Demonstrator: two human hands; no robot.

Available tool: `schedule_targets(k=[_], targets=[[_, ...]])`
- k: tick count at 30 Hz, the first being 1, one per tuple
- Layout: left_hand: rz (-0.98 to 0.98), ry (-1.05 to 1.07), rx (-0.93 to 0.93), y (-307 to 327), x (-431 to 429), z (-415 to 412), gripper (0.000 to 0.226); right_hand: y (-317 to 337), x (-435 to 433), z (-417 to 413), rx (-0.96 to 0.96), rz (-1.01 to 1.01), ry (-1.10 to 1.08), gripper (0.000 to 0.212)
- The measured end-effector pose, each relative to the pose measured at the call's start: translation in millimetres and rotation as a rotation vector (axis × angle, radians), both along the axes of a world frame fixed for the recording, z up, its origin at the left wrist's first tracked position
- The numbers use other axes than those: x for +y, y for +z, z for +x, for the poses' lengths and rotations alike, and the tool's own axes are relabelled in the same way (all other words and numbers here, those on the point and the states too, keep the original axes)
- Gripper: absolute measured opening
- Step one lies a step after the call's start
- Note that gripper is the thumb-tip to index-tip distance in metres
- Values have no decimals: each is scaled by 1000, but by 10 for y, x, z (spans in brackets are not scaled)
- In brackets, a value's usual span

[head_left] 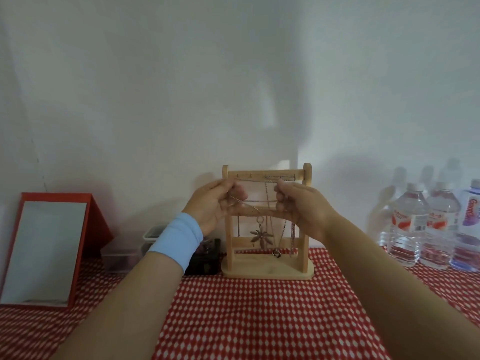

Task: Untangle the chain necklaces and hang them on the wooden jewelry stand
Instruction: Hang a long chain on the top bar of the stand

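In front of the wooden jewelry stand [267, 272], my left hand [217, 205] and my right hand [302, 207] are raised level with each other, a short gap between them. Each has its fingers curled in, pinching one end of a thin chain [259, 201], which runs taut from one hand to the other across the upper half of the stand. More loops of chain trail from my right fingers; I cannot tell how many strands I hold there. A blue wristband [178, 240] sits on my left wrist. Behind my hands, other chains hang from the hooks of the stand's top bar; a leaf pendant [261, 238] dangles between the uprights, and a small ring pendant [276, 253] hangs lower, just to its right. The stand is upright on a red-and-white patterned tablecloth [259, 320], close to the white wall. To its left sit a black box [205, 259], clear plastic containers [122, 254] and a red-framed mirror [49, 248] leaning back. Water bottles [407, 226] cluster well off to the right.
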State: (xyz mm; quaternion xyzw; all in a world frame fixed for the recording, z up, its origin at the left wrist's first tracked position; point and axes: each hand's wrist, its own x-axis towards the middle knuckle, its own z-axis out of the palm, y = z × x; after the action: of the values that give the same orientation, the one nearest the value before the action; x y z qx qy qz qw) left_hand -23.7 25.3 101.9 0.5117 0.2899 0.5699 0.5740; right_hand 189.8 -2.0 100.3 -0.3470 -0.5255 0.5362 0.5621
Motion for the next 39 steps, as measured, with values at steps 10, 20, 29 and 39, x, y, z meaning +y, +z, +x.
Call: schedule_targets(k=[10,20,29,39], targets=[[69,613,330,280,297,166,19,235,293,-280,-210,157,-698,32],[63,522,475,-24,326,134,24,-121,394,-308,-315,66,-645,26],[58,298,570,-260,253,206,5,-492,304,-466,-466,65,-478,14],[89,278,608,-508,170,137,11,-977,349,-536,-515,-29,-393,12]])
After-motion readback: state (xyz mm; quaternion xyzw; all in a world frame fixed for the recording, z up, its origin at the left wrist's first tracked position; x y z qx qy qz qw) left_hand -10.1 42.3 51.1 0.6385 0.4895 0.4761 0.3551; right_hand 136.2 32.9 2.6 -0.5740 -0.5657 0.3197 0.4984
